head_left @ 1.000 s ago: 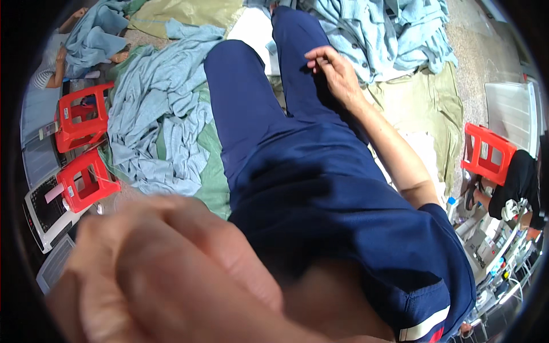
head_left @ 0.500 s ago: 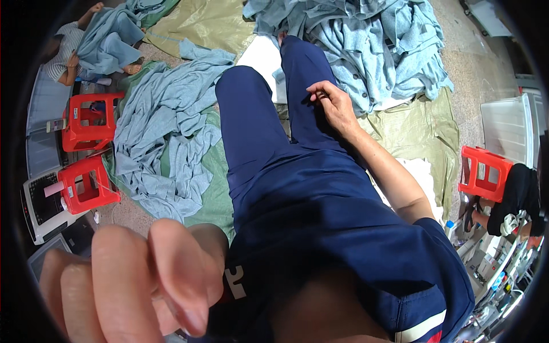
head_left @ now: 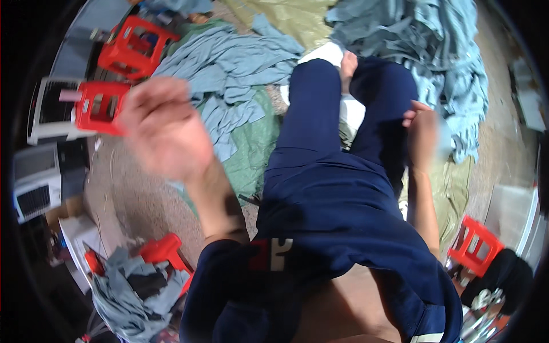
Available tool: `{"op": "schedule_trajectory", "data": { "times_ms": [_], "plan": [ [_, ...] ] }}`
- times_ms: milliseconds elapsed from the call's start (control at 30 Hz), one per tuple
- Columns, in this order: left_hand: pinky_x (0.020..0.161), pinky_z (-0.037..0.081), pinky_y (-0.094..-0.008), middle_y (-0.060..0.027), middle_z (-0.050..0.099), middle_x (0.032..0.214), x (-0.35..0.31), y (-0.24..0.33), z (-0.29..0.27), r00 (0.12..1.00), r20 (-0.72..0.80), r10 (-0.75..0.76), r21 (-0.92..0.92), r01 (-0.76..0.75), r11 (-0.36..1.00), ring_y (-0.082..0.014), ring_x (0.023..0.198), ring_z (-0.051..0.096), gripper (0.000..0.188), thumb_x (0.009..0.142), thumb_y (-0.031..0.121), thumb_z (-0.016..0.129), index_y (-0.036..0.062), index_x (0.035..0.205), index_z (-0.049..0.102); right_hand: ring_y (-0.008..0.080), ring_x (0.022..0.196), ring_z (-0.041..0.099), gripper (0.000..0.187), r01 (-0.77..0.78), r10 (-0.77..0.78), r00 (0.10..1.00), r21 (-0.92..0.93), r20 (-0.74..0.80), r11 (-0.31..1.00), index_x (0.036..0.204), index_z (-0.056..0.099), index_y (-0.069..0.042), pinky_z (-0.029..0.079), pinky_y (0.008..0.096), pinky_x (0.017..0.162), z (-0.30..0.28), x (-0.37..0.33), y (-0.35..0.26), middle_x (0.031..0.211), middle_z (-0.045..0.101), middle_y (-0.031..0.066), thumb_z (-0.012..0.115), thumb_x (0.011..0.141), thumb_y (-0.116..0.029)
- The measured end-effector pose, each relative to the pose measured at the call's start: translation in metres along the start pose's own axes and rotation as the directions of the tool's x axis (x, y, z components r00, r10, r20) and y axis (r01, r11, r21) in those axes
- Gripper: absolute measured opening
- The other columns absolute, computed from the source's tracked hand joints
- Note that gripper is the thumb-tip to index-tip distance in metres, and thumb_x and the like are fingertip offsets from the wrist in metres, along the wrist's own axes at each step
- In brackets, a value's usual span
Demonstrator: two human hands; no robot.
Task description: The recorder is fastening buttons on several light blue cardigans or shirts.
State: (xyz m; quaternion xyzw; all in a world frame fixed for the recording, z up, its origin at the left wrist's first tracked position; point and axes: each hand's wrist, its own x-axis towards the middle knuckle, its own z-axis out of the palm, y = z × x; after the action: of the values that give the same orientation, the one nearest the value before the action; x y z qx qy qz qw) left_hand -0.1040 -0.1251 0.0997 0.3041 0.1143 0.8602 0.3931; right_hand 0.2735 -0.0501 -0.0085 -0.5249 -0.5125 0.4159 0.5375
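My left hand (head_left: 166, 131) is raised in front of a red stool and the left pile of light blue-grey knitted cloth (head_left: 229, 63). It is smeared by motion, so its fingers do not show clearly; no object can be made out in it. Beside my right knee is my right hand (head_left: 423, 134), next to the dark blue trousers (head_left: 377, 114). Its visible fingertips are loosely bent and a little apart, with nothing seen between them. A larger heap of blue-grey knitted garments (head_left: 400, 34) lies beyond that hand.
Green sheeting (head_left: 257, 143) and olive sheeting (head_left: 443, 194) cover parts of the floor. Red stools (head_left: 103, 108) and grey-white boxy equipment (head_left: 37, 177) stand at the left. More blue-grey cloth (head_left: 123, 286) is at the lower left. Another red stool (head_left: 476, 243) is beside dark clothing at the right.
My left hand has moved from close to the camera out toward the left cloth pile. My right hand has shifted to the outer side of my right knee. The view has swung left.
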Motion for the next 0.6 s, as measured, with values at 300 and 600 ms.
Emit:
{"op": "schedule_trajectory", "data": {
  "times_ms": [300,600],
  "plan": [
    [0.061,0.048,-0.0302,-0.0054,0.068,0.087,-0.155,-0.131,-0.283,0.298,-0.887,-0.353,0.271,0.954,0.126,-0.0144,0.070,0.062,0.015,0.091,0.017,0.056,0.0080,0.102,0.061,0.0105,0.074,0.052,0.021,0.255,-0.178,0.958,-0.382,0.226,0.888,0.107,0.061,-0.001,0.043,0.0224,0.068,0.010,0.021,0.015,0.083,0.058,0.0042,0.045,0.103,-0.014],
    [0.087,0.050,-0.0485,-0.0240,0.067,0.101,-0.175,-0.222,-0.369,0.393,-0.825,-0.407,0.565,0.576,-0.590,-0.0415,0.098,0.063,0.024,0.084,0.018,0.054,0.0016,0.094,0.068,0.0200,0.067,0.058,0.012,0.376,-0.053,0.851,-0.537,0.522,0.755,0.100,0.060,0.002,0.046,0.0287,0.063,0.024,0.033,0.043,0.078,0.056,0.0108,0.051,0.095,-0.004]
  ]
}}
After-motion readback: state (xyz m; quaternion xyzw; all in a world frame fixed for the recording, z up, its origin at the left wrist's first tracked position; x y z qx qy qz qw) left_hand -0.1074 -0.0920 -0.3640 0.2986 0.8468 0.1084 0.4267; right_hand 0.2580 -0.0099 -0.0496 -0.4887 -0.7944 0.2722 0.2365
